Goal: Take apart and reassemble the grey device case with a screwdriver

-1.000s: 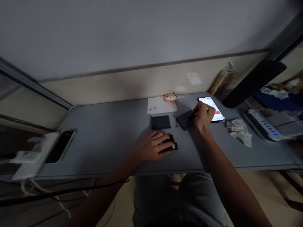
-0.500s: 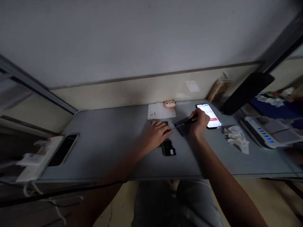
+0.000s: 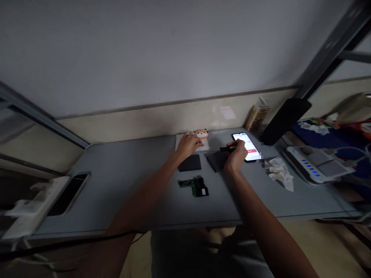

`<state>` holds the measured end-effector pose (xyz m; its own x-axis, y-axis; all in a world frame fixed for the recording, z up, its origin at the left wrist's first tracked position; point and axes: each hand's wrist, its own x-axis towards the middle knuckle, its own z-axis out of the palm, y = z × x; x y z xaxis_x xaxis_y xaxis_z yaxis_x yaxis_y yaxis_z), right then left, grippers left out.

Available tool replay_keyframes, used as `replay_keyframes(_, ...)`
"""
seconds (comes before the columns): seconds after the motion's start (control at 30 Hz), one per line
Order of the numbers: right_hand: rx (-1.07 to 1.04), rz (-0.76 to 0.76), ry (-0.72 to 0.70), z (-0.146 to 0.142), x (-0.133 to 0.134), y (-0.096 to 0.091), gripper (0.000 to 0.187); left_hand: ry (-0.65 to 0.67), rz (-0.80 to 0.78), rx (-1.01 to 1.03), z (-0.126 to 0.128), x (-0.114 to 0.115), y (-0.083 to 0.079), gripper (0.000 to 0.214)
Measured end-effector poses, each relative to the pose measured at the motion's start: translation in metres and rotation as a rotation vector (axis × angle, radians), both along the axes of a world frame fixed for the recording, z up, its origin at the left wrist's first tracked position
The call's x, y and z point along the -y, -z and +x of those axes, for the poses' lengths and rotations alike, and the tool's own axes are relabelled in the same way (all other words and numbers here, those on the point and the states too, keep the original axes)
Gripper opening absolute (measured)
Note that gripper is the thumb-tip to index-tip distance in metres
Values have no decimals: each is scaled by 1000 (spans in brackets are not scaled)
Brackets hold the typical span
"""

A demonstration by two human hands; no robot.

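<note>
In my right hand [image 3: 237,156] is a screwdriver [image 3: 227,148] with a black and yellow handle, its thin shaft pointing left. My fingers are wrapped round the handle. My left hand [image 3: 189,144] lies over a white sheet of paper [image 3: 205,146], fingers bent and somewhat apart, hiding most of it. No held thing shows there. Beside it on the sheet's far edge sits an orange and white animal-faced item [image 3: 201,134]. Below the left hand lies a flat black panel [image 3: 189,163]. A second black panel [image 3: 216,160] is partly under my right hand. Nearer me rests a green circuit board [image 3: 194,187] with a black section.
A lit phone [image 3: 246,146] lies right of my right hand, with crumpled tissue [image 3: 279,172] nearby. A black cylinder [image 3: 285,119], a small carton [image 3: 257,116] and a white device with blue lights [image 3: 311,168] stand right. Another phone [image 3: 68,194] lies at far left.
My left hand has moved off the black panel and up onto the white paper, uncovering the panel and more of the circuit board. The right hand still holds the screwdriver. The view has shifted.
</note>
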<state>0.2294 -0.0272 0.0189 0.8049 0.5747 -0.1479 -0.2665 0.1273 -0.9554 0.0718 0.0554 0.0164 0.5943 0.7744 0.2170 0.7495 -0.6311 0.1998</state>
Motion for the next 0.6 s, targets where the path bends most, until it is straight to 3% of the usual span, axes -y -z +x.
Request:
replay_keyframes(0.2,92,2,0,-3,1,3,34,23,2,53,-12,2,1,11)
replay_keyframes(0.4,95,-28,27,-5,0,4,35,-64,-59,213,-65,45,2,19)
replay_keyframes(0.5,215,-13,20,-13,4,7,35,-34,-149,254,-86,62,7,21)
replay_keyframes(0.6,369,16,4,-22,8,11,35,-24,-240,299,-95,66,14,20)
